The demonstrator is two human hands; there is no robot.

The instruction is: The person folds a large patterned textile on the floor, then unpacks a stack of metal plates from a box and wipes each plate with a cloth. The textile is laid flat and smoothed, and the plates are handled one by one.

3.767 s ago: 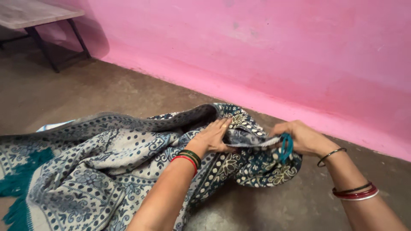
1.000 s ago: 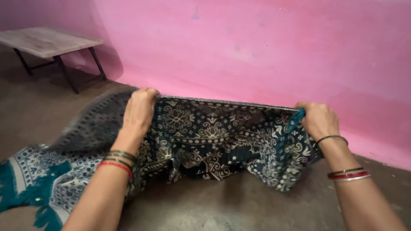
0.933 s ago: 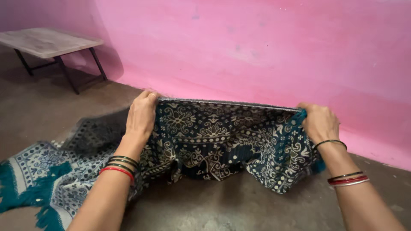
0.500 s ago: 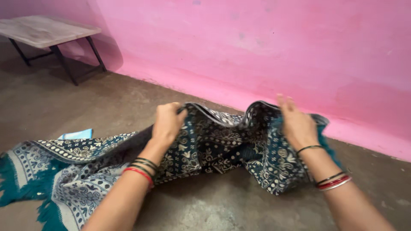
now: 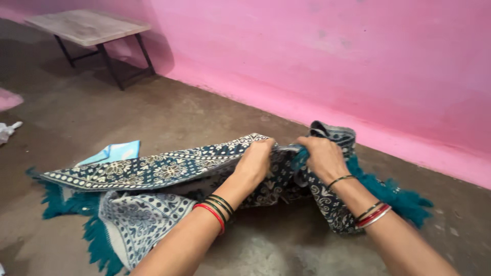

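Note:
A dark teal and white patterned blanket with teal fringe lies partly folded on the brown floor. My left hand grips its upper edge near the middle. My right hand grips the same edge just to the right, almost touching the left hand. Both wrists wear bangles. The blanket's right end bunches under my right forearm, with fringe spread out beyond it. The left part lies flat, its fringe along the near left edge.
A pink wall runs along the back. A low table with dark legs stands at the far left. A light blue flat item pokes out from behind the blanket. Something white lies at the left edge.
My hands had held the blanket's edge stretched wide and raised. They have come down and together, so the edge is now gathered between them and the blanket lies lower on the floor.

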